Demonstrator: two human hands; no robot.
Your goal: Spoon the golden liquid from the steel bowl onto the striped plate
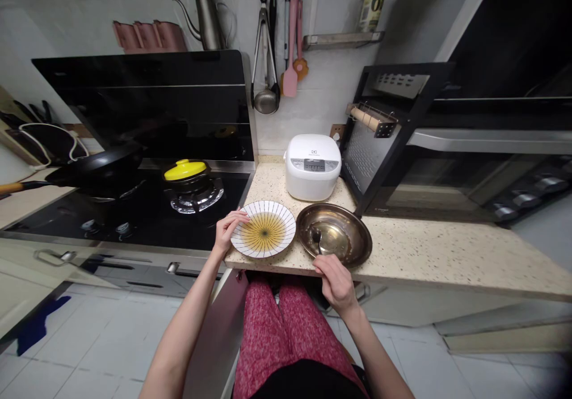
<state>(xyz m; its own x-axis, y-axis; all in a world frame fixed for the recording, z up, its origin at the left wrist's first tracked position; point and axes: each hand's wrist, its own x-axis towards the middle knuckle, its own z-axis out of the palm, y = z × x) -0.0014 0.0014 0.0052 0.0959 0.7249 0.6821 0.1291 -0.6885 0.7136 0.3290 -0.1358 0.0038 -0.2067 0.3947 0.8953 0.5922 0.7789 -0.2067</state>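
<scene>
My left hand (230, 229) grips the left rim of a white plate (288, 215) with dark radiating lines. The middle of the plate is yellow; whether that is liquid or glaze I cannot tell. My right hand (335, 280) is closed around the handle of a spoon (317, 239), whose bowl end reaches into a wide metal basin (364, 232). The basin stands on the counter just right of the plate, its inside brownish and shiny with some residue. Part of the spoon's handle is hidden by my fingers.
Behind the plate and basin stands a white rice cooker (313, 170). A black oven (482, 172) is to the right. On the left, the gas stove (152, 223) carries a wok (100, 164) and a yellow-lidded pot (185, 172). A cabinet door (214, 327) hangs open below the counter.
</scene>
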